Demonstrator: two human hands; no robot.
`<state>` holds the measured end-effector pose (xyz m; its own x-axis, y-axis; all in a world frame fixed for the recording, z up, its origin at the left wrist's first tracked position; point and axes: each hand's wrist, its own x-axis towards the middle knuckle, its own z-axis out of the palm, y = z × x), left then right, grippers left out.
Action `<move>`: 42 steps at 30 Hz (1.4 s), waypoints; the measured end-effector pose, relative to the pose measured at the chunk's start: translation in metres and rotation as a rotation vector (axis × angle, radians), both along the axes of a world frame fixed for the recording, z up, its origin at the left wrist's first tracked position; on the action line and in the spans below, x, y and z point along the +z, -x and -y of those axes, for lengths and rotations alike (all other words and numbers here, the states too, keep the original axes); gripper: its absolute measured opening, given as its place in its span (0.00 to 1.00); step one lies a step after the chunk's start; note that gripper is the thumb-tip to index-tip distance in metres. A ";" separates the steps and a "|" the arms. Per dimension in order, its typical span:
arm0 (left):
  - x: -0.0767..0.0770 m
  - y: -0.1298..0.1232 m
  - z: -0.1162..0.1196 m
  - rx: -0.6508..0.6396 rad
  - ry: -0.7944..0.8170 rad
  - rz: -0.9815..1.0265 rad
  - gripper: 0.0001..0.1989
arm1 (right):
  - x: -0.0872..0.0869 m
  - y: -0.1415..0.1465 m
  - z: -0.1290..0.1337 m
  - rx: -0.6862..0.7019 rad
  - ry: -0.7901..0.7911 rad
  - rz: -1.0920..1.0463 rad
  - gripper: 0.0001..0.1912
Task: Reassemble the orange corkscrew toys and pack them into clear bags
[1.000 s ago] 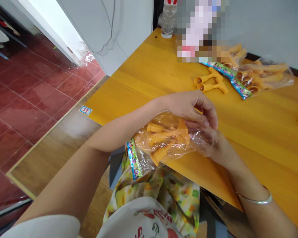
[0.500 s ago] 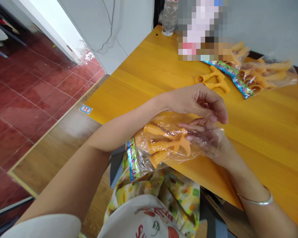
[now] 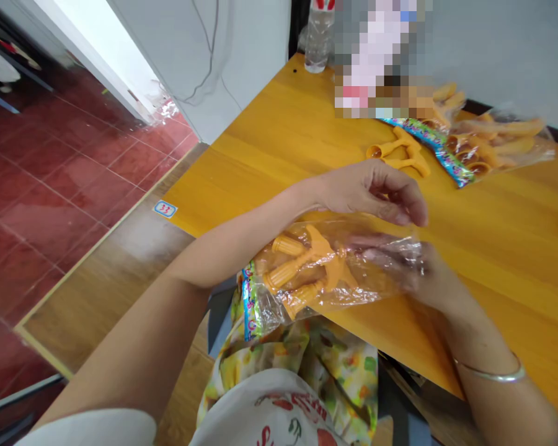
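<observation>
Loosely curled and seemingly empty, the left hand is above a clear plastic bag already containing orange plastic hammer-shaped pieces; the right hand's film-blurred grip is unclear.

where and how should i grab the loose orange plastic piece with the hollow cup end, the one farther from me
Pinch the loose orange plastic piece by its narrow shaft, between cup and crossbar, coming down from above. It lies flat on the yellow-brown wooden table, and that slim middle is exposed, so it should suit fingertips better than the wide cup.
</observation>
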<state>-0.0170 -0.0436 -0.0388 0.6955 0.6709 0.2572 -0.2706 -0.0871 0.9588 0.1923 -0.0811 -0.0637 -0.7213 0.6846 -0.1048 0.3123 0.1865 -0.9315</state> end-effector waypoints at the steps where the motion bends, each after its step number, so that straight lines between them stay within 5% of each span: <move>1: -0.001 0.002 -0.001 -0.001 -0.014 -0.008 0.03 | -0.003 -0.005 -0.005 -0.081 -0.015 -0.003 0.12; 5: -0.004 0.012 -0.010 -0.021 -0.064 -0.203 0.15 | -0.014 -0.023 -0.037 -0.313 -0.155 -0.034 0.16; 8: -0.008 0.018 -0.018 -0.012 -0.073 -0.367 0.15 | -0.017 -0.027 -0.068 -0.435 -0.332 0.013 0.17; 16: -0.017 0.020 -0.022 0.077 -0.010 -0.392 0.12 | -0.024 0.025 -0.118 -0.249 -0.944 0.503 0.30; 21: -0.020 0.024 -0.026 0.182 0.028 -0.293 0.14 | -0.020 0.022 -0.112 -0.336 -1.096 0.517 0.18; 25: -0.023 0.025 -0.028 0.215 0.036 -0.234 0.14 | -0.004 -0.008 -0.094 -0.573 -0.902 0.007 0.15; 30: -0.025 0.024 -0.029 0.257 0.046 -0.213 0.13 | -0.002 -0.027 -0.070 -0.645 -0.303 -0.416 0.12; 36: -0.021 0.021 -0.026 0.236 0.027 -0.173 0.14 | -0.016 -0.007 -0.029 -0.565 0.144 -0.502 0.10; 42: -0.019 0.019 -0.025 0.255 0.025 -0.189 0.15 | -0.006 0.003 -0.003 -0.218 0.238 -0.267 0.13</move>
